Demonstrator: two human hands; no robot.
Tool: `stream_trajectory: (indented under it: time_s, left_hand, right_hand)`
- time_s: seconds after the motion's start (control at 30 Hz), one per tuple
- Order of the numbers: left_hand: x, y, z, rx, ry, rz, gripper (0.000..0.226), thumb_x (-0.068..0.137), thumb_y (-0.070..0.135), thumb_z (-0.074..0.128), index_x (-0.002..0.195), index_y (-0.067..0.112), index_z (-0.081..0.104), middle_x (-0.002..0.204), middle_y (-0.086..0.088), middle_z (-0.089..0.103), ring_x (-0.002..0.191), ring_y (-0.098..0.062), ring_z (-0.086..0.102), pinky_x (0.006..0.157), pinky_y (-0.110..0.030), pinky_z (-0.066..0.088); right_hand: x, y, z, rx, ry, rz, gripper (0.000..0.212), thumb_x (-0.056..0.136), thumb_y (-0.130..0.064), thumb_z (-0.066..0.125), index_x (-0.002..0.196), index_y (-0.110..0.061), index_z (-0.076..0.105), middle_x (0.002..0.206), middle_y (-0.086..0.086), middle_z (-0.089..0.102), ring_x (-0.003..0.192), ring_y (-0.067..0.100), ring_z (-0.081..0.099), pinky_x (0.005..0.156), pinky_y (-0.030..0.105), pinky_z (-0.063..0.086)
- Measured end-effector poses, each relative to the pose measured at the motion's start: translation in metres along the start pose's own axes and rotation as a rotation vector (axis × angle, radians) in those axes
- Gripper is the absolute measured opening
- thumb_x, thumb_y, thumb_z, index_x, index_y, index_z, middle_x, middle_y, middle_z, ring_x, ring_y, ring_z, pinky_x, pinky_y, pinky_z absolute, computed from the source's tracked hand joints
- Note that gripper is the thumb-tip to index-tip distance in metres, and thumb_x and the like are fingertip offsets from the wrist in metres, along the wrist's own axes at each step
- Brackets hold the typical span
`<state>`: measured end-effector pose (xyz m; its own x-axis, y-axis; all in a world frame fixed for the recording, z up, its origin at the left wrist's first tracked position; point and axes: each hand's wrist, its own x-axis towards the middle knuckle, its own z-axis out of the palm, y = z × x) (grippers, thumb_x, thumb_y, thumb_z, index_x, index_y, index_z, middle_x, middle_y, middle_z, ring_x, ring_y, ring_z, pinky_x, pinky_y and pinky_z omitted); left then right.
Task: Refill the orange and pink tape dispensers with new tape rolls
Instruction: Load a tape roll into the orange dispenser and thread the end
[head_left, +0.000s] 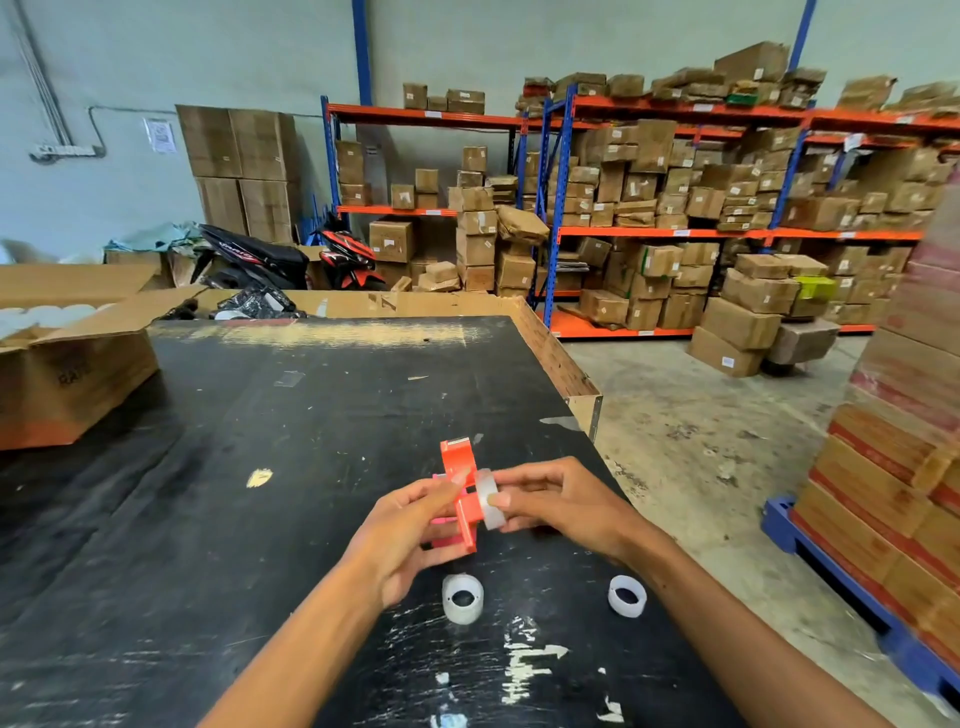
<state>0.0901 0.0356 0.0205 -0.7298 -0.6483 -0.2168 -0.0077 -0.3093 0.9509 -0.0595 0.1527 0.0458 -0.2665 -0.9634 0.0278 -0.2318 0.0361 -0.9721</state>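
Observation:
My left hand (410, 540) grips the orange tape dispenser (460, 488) upright above the black table (260, 467). Pressed against the dispenser's right side is a clear tape roll (488, 499), held by my right hand (561, 501) with thumb and fingers. A pink dispenser (441, 519) shows partly behind my left fingers, mostly hidden. Two more pale rings lie flat on the table near me: one (462, 597) below my left hand, another (627, 595) under my right wrist. Whether they are full rolls or empty cores I cannot tell.
An open cardboard box (67, 374) with white rolls sits at the table's left. Cardboard sheets line the far edge (395, 304). The table's right edge drops to a concrete floor (701, 441). Stacked cartons on a blue pallet (893, 467) stand right; shelves with boxes behind.

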Motion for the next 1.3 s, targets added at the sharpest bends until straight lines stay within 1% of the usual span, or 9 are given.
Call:
stream_trajectory:
  time_s: [0.17, 0.3, 0.47, 0.73, 0.87, 0.93, 1.03, 1.2, 1.3]
  left_hand:
    - [-0.001, -0.002, -0.002, -0.011, -0.02, 0.004, 0.056, 0.068, 0.039, 0.075, 0.111, 0.004, 0.068, 0.103, -0.021, 0.071, 0.105, -0.038, 0.067, 0.099, -0.056, 0.049]
    - [-0.001, -0.001, -0.008, -0.087, -0.028, -0.011, 0.051, 0.073, 0.036, 0.07, 0.113, 0.003, 0.068, 0.109, -0.026, 0.07, 0.108, -0.042, 0.065, 0.099, -0.055, 0.049]
    - [-0.003, 0.006, -0.011, -0.088, -0.06, 0.029, 0.041, 0.073, 0.036, 0.069, 0.103, 0.008, 0.073, 0.092, -0.015, 0.074, 0.079, -0.024, 0.072, 0.067, -0.035, 0.059]
    - [-0.008, 0.008, -0.019, -0.101, -0.01, 0.023, 0.047, 0.073, 0.039, 0.069, 0.105, 0.005, 0.073, 0.096, -0.021, 0.071, 0.087, -0.03, 0.067, 0.08, -0.044, 0.059]
    - [-0.009, 0.008, -0.026, -0.116, 0.015, 0.013, 0.039, 0.071, 0.039, 0.069, 0.096, 0.01, 0.075, 0.076, -0.01, 0.073, 0.069, -0.022, 0.068, 0.079, -0.042, 0.057]
    - [-0.01, 0.007, -0.028, -0.112, 0.024, 0.003, 0.037, 0.074, 0.038, 0.069, 0.097, 0.01, 0.075, 0.075, -0.01, 0.074, 0.066, -0.021, 0.07, 0.076, -0.04, 0.059]
    - [-0.011, 0.004, -0.03, -0.104, 0.037, -0.009, 0.03, 0.083, 0.034, 0.065, 0.096, 0.009, 0.075, 0.074, -0.009, 0.074, 0.065, -0.021, 0.07, 0.074, -0.039, 0.058]
    - [-0.012, 0.001, -0.03, -0.083, 0.053, -0.036, 0.027, 0.086, 0.031, 0.064, 0.096, 0.007, 0.073, 0.069, -0.007, 0.073, 0.064, -0.02, 0.069, 0.074, -0.039, 0.058]
    - [-0.012, 0.001, -0.029, -0.084, 0.051, -0.043, 0.025, 0.087, 0.031, 0.063, 0.094, 0.009, 0.072, 0.06, -0.002, 0.07, 0.063, -0.018, 0.067, 0.078, -0.041, 0.057]
  right_hand:
    - [0.003, 0.001, 0.008, 0.077, -0.063, -0.035, 0.035, 0.089, -0.007, 0.064, 0.123, -0.002, 0.062, 0.116, 0.018, 0.07, 0.104, 0.024, 0.07, 0.086, 0.027, 0.057]
    - [0.007, 0.001, 0.012, 0.069, 0.022, -0.065, 0.037, 0.084, -0.008, 0.07, 0.119, -0.003, 0.061, 0.114, 0.023, 0.067, 0.094, 0.022, 0.071, 0.078, 0.026, 0.059]
    - [0.015, -0.002, 0.014, 0.022, 0.035, -0.067, 0.036, 0.081, -0.01, 0.074, 0.112, 0.0, 0.06, 0.11, 0.022, 0.066, 0.088, 0.027, 0.071, 0.079, 0.033, 0.06]
    - [0.025, -0.013, 0.014, -0.101, -0.036, -0.11, 0.024, 0.084, -0.023, 0.07, 0.101, -0.005, 0.071, 0.085, 0.006, 0.071, 0.077, 0.017, 0.068, 0.068, 0.022, 0.055]
    - [0.042, 0.002, -0.007, -0.255, 0.246, -0.087, 0.016, 0.089, -0.023, 0.065, 0.089, -0.008, 0.073, 0.08, 0.003, 0.072, 0.071, 0.011, 0.065, 0.065, 0.02, 0.054]
    - [0.056, 0.031, -0.027, -0.563, 0.395, -0.015, 0.016, 0.086, -0.028, 0.067, 0.091, -0.014, 0.075, 0.086, 0.001, 0.075, 0.083, 0.015, 0.069, 0.077, 0.031, 0.054]
    - [0.067, 0.073, -0.042, -0.788, 0.339, 0.27, 0.032, 0.083, -0.037, 0.065, 0.107, -0.018, 0.072, 0.106, 0.01, 0.073, 0.102, 0.027, 0.066, 0.086, 0.037, 0.053]
    - [0.069, 0.096, -0.031, -0.917, 0.365, 0.389, 0.039, 0.085, -0.048, 0.061, 0.111, -0.021, 0.068, 0.11, 0.011, 0.07, 0.101, 0.031, 0.065, 0.07, 0.034, 0.044]
    - [0.073, 0.092, -0.029, -0.758, 0.409, 0.421, 0.041, 0.079, -0.041, 0.072, 0.109, -0.015, 0.066, 0.106, 0.008, 0.068, 0.093, 0.027, 0.063, 0.07, 0.031, 0.043]
